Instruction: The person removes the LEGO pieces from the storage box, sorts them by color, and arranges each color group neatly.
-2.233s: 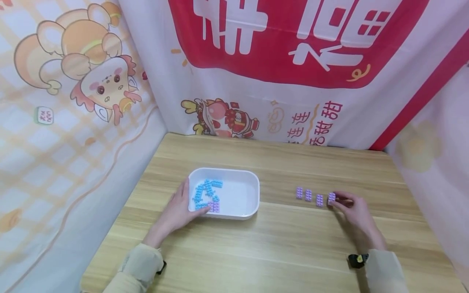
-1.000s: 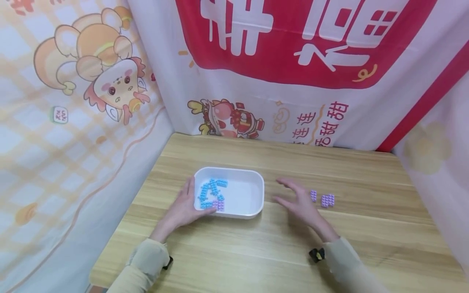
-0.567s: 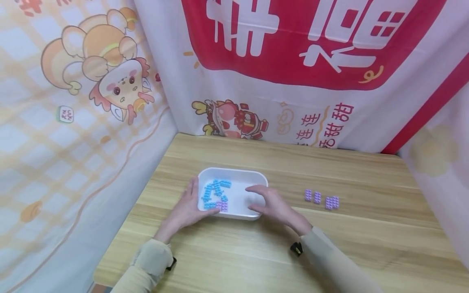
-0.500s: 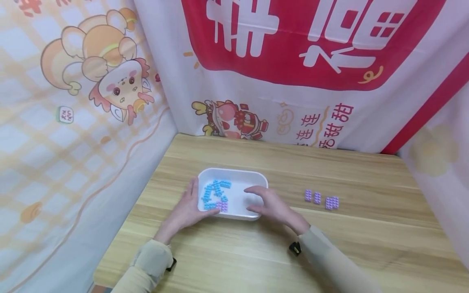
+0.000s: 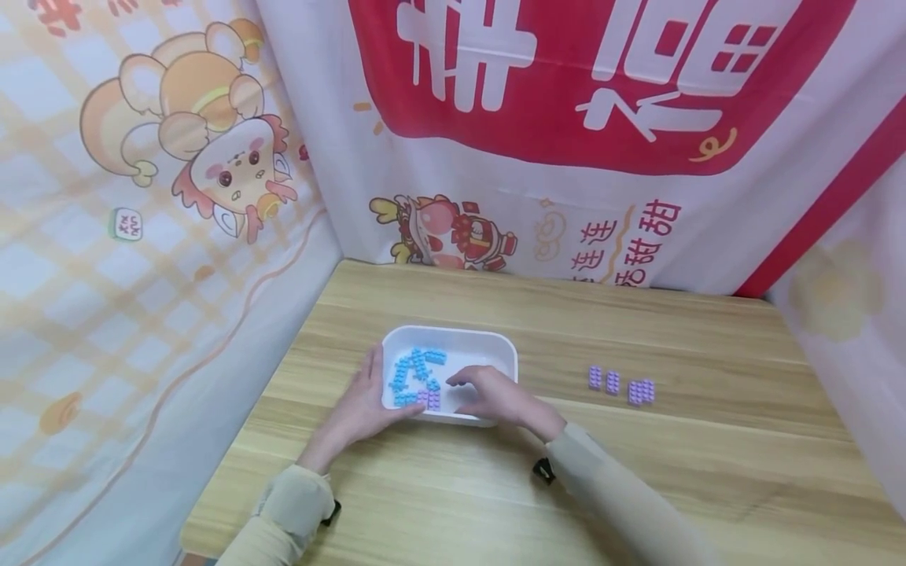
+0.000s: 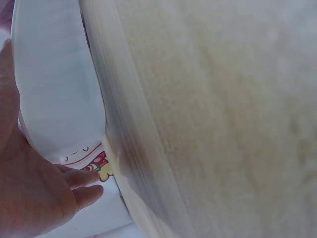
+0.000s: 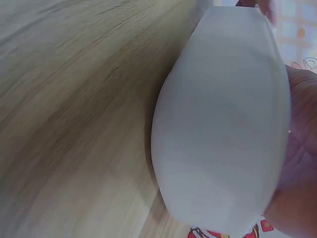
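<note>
A round-cornered white box stands on the worktop, studded blue bricks and purple bricks near its left end. The left hand grips that end; the right hand dips inside, half open, holding nothing visible. Some fingers are hidden.

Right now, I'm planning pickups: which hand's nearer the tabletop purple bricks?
Right. The right hand is over the tray, left of the purple bricks; the left hand holds the tray's left end.
</note>
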`<state>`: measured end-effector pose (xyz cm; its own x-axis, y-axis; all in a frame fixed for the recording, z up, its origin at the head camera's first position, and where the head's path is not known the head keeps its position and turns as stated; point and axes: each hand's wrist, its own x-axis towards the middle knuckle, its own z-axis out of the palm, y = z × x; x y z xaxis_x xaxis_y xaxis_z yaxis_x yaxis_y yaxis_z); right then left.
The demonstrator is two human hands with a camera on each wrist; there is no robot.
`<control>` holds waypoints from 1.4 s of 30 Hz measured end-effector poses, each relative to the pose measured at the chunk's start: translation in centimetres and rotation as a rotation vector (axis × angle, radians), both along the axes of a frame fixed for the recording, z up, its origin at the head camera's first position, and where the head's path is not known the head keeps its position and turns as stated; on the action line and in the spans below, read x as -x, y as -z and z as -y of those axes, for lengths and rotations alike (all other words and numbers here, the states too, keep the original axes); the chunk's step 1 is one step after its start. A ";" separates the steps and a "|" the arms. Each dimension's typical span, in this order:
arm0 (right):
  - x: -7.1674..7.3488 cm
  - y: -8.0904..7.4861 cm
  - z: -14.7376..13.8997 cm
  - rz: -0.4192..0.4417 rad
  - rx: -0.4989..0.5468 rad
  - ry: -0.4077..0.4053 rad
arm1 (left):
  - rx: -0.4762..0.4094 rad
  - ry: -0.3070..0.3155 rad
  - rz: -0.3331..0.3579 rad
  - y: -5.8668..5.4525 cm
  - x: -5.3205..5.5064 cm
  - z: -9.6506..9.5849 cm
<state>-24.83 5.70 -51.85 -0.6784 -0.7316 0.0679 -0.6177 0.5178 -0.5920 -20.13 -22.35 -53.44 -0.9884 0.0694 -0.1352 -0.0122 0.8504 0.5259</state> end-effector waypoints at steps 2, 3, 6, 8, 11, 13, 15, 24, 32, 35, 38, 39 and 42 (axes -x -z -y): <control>0.2 0.3 0.6 0.016 -0.010 -0.004 | -0.004 0.002 -0.007 0.1 0.0 0.1; 0.3 0.4 0.9 0.025 -0.012 -0.004 | -0.006 0.003 -0.009 0.2 -0.1 0.1; 0.6 0.9 1.6 0.044 -0.014 -0.009 | -0.009 0.003 -0.011 0.4 -0.1 0.2; 0.7 1.2 2.1 0.048 -0.021 -0.007 | -0.011 0.004 -0.013 0.5 -0.1 0.2; 0.9 1.4 2.6 0.047 -0.041 0.006 | -0.017 0.003 -0.013 0.6 -0.2 0.2; 1.0 1.5 3.0 0.037 -0.054 0.014 | -0.021 0.003 -0.013 0.5 -0.2 0.3; 1.0 1.6 3.3 0.026 -0.060 0.016 | -0.023 0.001 -0.012 0.4 -0.3 0.4; 1.4 2.1 4.2 -0.035 -0.084 0.016 | -0.014 0.009 -0.017 0.3 -0.1 0.3; 1.5 1.5 3.0 0.018 -0.055 0.061 | -0.022 0.004 -0.006 0.2 0.2 0.2; 1.5 0.8 2.5 0.033 -0.032 0.070 | -0.026 0.004 -0.014 0.1 0.2 0.2; 1.2 0.3 1.9 0.048 -0.008 0.077 | -0.025 0.008 -0.012 0.2 0.3 0.2; 1.1 0.2 1.7 0.052 0.002 0.077 | -0.025 0.010 -0.011 0.2 0.3 0.2; 0.6 -0.2 0.9 0.056 0.041 0.081 | -0.027 0.013 -0.009 0.3 0.2 0.2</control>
